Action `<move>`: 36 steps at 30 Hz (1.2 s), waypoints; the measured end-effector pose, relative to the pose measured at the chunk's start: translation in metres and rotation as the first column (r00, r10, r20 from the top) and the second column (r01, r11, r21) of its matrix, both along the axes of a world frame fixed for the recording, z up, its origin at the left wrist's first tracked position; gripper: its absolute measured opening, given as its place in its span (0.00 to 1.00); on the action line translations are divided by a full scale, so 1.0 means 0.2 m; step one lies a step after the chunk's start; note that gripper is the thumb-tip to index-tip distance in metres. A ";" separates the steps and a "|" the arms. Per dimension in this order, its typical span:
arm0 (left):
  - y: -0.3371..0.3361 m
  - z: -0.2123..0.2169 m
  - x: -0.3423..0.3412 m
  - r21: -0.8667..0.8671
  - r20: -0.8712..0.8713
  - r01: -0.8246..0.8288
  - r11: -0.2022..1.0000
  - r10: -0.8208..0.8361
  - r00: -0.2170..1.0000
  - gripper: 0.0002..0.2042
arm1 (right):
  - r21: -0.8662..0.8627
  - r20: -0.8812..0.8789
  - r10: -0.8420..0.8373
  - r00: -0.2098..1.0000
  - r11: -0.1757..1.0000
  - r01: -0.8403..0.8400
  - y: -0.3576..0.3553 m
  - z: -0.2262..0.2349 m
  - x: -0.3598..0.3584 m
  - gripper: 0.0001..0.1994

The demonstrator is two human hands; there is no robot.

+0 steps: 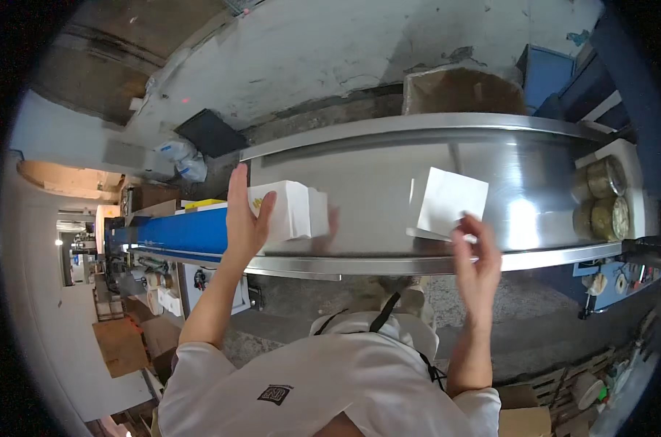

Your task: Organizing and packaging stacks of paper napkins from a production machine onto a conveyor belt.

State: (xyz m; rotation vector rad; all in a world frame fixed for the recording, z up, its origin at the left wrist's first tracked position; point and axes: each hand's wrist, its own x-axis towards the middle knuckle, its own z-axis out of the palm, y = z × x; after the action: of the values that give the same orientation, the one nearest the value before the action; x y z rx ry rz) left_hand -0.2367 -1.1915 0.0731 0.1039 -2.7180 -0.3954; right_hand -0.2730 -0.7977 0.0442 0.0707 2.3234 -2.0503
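white box (295, 207) beside spread left hand (244, 227), white square (453, 198) by right hand (479, 256), grip unclear

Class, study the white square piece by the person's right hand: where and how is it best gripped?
The white square piece is probably best pinched at its near right corner, coming from the person's side: its broad, plain face shows no handle, and the right hand is at that corner.

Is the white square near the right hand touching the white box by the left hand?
Apart: the head view shows metal surface between the white square and the white box.
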 end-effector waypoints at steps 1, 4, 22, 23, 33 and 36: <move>0.12 0.04 -0.02 0.087 -0.026 -0.026 0.996 0.029 0.999 0.31 | 0.129 -0.068 -0.072 0.995 0.988 0.081 0.07 -0.04 -0.06 0.17; 0.43 0.00 -0.09 0.209 0.137 0.097 0.973 -0.127 0.982 0.25 | 0.343 -0.204 -0.109 0.973 0.923 0.176 0.19 -0.13 -0.21 0.19; 0.90 -0.29 -0.10 0.695 0.132 0.075 0.715 -0.229 0.964 0.20 | 0.681 -0.244 0.327 0.913 0.728 -0.079 0.10 -0.14 -0.49 0.09; 0.87 -0.29 -0.08 0.744 0.199 0.005 0.668 -0.229 0.953 0.21 | 0.651 -0.265 0.292 0.919 0.757 -0.052 0.08 -0.10 -0.46 0.08; 0.73 -0.16 -0.09 0.444 -0.014 -0.486 -0.753 -0.548 0.837 0.41 | 0.534 -0.619 0.526 0.583 0.827 -0.179 -0.20 0.34 0.01 0.15; 0.63 -0.07 -0.09 0.635 0.078 -0.487 -0.600 -0.577 0.813 0.30 | 0.585 -0.565 0.586 0.581 0.781 -0.219 -0.19 0.29 0.10 0.17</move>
State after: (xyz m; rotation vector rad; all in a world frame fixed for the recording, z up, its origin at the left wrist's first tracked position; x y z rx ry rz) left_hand -0.2539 -1.0659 0.0592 0.6224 -0.9861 -3.4916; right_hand -0.2520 -0.8355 0.1032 -1.4080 2.7767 -1.3568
